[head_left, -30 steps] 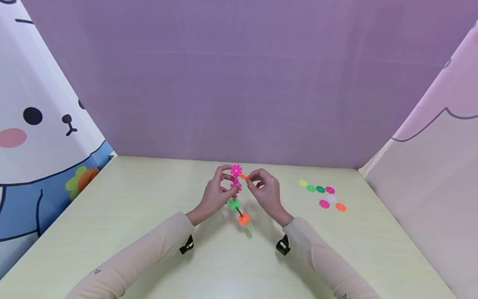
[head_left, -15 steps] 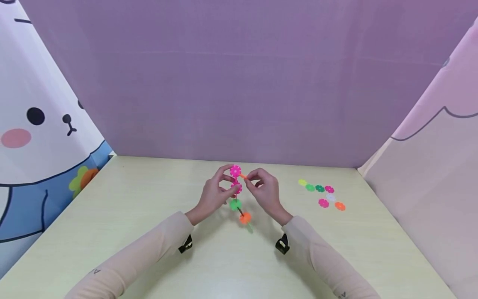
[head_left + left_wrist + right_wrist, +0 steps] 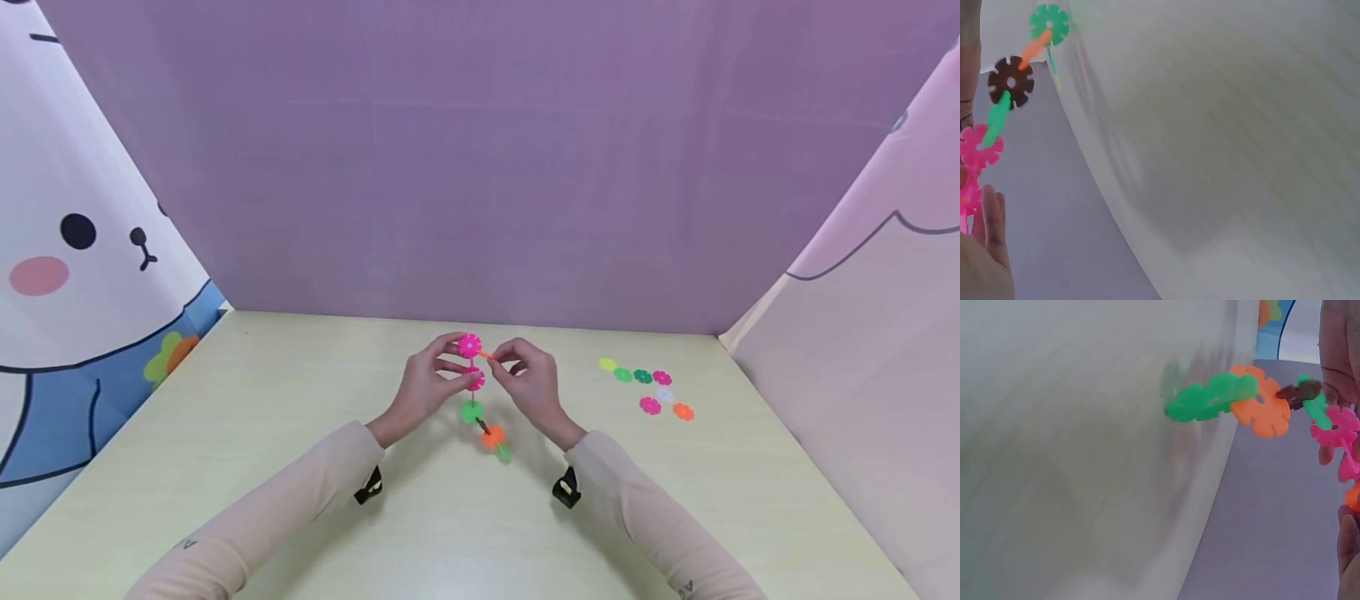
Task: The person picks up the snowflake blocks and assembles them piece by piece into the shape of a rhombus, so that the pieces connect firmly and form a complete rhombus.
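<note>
In the head view a chain of slotted flower-shaped discs hangs between my hands over the table. My left hand (image 3: 422, 385) grips its upper end, fingers at the top pink disc (image 3: 469, 345) and thumb on another pink disc (image 3: 479, 379). Edge-on at the top disc's right rim is an orange disc (image 3: 485, 355), pinched between thumb and fingers of my right hand (image 3: 534, 385). Lower down the chain come a green disc (image 3: 471, 412), a brown disc (image 3: 1011, 82), another orange disc (image 3: 1261, 403) and a green end disc (image 3: 1210, 399).
Several loose discs lie flat on the pale table (image 3: 300, 400) to the right, among them a yellow disc (image 3: 607, 364), a white disc (image 3: 663, 392) and an orange disc (image 3: 683, 412). Behind the table stands a purple panel (image 3: 480, 167), with printed cloths at both sides.
Both hands have shifted slightly left with the discs. The chain's lower end has turned a little, so the green end disc shows more of its face. Both grips stay the same.
</note>
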Tool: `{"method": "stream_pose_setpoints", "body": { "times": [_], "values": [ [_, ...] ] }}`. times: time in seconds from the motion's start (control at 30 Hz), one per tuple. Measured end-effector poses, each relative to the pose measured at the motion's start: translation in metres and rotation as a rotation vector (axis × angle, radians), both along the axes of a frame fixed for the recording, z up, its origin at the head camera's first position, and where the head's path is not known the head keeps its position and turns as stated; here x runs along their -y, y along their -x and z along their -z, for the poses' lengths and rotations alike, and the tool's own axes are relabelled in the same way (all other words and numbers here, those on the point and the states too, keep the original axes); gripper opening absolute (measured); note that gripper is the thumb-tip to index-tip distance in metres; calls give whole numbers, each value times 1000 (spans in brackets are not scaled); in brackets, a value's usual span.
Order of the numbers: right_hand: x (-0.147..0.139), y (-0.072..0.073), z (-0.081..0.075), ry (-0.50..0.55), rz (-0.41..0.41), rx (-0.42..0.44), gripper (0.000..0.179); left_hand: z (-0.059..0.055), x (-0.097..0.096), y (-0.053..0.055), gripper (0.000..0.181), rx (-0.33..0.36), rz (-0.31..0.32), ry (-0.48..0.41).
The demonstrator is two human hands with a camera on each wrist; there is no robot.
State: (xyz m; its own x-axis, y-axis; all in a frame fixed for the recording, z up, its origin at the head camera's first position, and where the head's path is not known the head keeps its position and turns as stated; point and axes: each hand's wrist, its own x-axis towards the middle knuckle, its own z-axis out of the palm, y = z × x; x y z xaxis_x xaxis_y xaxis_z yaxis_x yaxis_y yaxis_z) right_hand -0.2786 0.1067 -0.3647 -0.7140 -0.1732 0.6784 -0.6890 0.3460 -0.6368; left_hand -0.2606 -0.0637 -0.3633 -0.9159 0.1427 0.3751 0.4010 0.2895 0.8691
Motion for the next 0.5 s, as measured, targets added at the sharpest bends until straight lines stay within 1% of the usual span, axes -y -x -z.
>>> {"method": "stream_pose_setpoints", "body": {
  "times": [0.07, 0.13, 0.27, 0.37, 0.5],
  "values": [
    [2, -6, -6, -2, -5, -2, 8, -6, 0, -5, 54, -11, 4, 0],
    [3, -9, -9, -3, -9, -8, 7, -7, 1, -5, 53, -16, 12, -8],
    [3, -10, -9, 1, -11, -10, 7, 9, 5, 9, 54, -30, 21, -29],
    [4, -11, -10, 1, -13, -5, 7, 22, 7, 19, 55, -33, 14, -33],
    [5, -11, -10, 2, -13, 7, 7, 22, 8, 19, 54, -38, 1, -23]
  ]
}}
